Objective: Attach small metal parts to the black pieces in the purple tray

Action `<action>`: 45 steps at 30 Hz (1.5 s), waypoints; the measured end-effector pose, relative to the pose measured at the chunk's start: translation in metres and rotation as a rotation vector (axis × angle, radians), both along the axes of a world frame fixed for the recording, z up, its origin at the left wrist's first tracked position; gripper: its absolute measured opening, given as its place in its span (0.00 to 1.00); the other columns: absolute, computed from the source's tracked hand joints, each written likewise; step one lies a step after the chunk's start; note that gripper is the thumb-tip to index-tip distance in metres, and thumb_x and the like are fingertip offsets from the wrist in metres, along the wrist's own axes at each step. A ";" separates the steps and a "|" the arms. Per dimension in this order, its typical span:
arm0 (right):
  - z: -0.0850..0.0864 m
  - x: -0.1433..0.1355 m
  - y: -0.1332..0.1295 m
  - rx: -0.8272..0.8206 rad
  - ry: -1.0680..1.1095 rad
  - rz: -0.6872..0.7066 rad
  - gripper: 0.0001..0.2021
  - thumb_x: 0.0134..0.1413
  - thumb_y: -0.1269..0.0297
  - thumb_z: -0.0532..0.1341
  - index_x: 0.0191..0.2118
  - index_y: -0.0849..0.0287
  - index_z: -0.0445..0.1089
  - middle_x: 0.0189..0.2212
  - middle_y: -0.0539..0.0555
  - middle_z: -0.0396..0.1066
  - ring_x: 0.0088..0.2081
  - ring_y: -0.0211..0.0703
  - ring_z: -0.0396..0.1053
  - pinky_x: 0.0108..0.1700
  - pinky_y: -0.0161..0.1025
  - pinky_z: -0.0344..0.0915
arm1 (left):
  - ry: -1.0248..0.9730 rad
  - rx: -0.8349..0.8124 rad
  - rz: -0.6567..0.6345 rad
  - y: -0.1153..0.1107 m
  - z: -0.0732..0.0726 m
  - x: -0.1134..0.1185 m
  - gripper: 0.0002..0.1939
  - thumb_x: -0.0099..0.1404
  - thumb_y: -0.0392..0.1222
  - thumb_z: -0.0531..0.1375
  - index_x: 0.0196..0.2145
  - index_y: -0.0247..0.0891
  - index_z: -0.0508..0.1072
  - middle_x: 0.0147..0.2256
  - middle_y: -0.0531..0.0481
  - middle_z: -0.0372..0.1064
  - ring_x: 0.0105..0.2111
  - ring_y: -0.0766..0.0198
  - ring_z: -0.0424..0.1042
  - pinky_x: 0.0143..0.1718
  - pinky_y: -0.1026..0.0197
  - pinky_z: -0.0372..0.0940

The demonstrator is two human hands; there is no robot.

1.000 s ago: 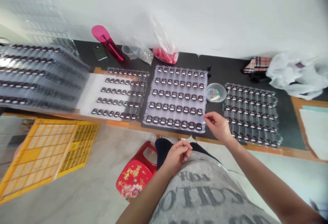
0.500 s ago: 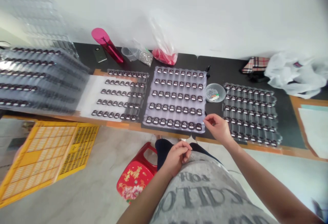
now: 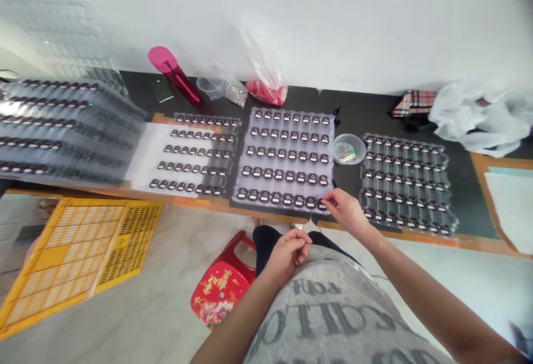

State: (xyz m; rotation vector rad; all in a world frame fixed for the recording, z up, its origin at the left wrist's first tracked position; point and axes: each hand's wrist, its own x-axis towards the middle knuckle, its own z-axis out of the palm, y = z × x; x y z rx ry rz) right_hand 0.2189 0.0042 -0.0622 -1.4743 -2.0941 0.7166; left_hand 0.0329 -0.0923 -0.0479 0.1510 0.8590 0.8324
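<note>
In the middle of the table lies a clear plastic tray (image 3: 286, 144) with rows of small black parts, each bearing a white label. My right hand (image 3: 348, 210) is over its near right corner, thumb and fingertips pinched together at the last black part (image 3: 322, 204) of the front row. Whatever sits in that pinch is too small to make out. My left hand (image 3: 289, 254) rests by my lap with curled fingers, and its inside is hidden. Right of the tray stands a round plastic bowl (image 3: 356, 155) holding small clear bits and an orange-and-white item.
More filled trays lie to the right (image 3: 406, 183) and left (image 3: 227, 155), beside a tall tray stack (image 3: 104, 130). Along the wall are a pink cylinder (image 3: 177, 75), a red-filled bag (image 3: 266, 91) and white bags (image 3: 478, 116). Below are a yellow crate (image 3: 83, 247) and red stool (image 3: 220, 283).
My right hand has moved slightly left and down, from beside the tray's right edge onto the corner part of the front row. My left hand has stayed in place.
</note>
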 end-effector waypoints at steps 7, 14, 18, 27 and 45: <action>0.002 -0.008 0.003 0.093 -0.134 0.116 0.05 0.54 0.70 0.54 0.32 0.59 0.67 0.33 0.56 0.65 0.38 0.44 0.63 0.43 0.40 0.62 | 0.011 0.001 0.002 -0.001 0.002 -0.001 0.04 0.52 0.37 0.57 0.28 0.34 0.67 0.17 0.55 0.59 0.15 0.74 0.54 0.18 0.67 0.41; 0.004 -0.018 0.008 0.165 -0.314 0.137 0.05 0.52 0.70 0.57 0.29 0.58 0.70 0.35 0.57 0.63 0.38 0.46 0.59 0.41 0.41 0.61 | 0.009 0.000 0.004 -0.002 0.003 -0.002 0.04 0.52 0.37 0.56 0.28 0.34 0.67 0.17 0.54 0.60 0.15 0.73 0.54 0.18 0.66 0.41; 0.004 -0.021 0.011 0.215 -0.373 0.174 0.05 0.52 0.70 0.58 0.28 0.60 0.71 0.35 0.58 0.62 0.37 0.46 0.57 0.42 0.42 0.59 | 0.009 0.004 0.013 -0.003 0.003 -0.003 0.04 0.52 0.36 0.56 0.28 0.33 0.66 0.17 0.54 0.60 0.15 0.74 0.54 0.18 0.66 0.41; -0.003 -0.025 0.015 0.180 -0.417 0.178 0.05 0.49 0.69 0.60 0.26 0.59 0.72 0.35 0.57 0.63 0.38 0.47 0.56 0.39 0.42 0.57 | 0.015 0.007 0.014 -0.005 0.001 -0.005 0.05 0.52 0.39 0.57 0.28 0.34 0.67 0.17 0.55 0.59 0.15 0.74 0.53 0.18 0.66 0.41; -0.002 -0.022 0.018 0.155 -0.394 0.216 0.03 0.48 0.68 0.61 0.27 0.58 0.72 0.34 0.56 0.63 0.37 0.46 0.56 0.40 0.41 0.56 | 0.028 -0.021 0.018 -0.009 0.000 -0.005 0.06 0.51 0.39 0.58 0.27 0.34 0.66 0.17 0.55 0.58 0.15 0.74 0.53 0.18 0.67 0.40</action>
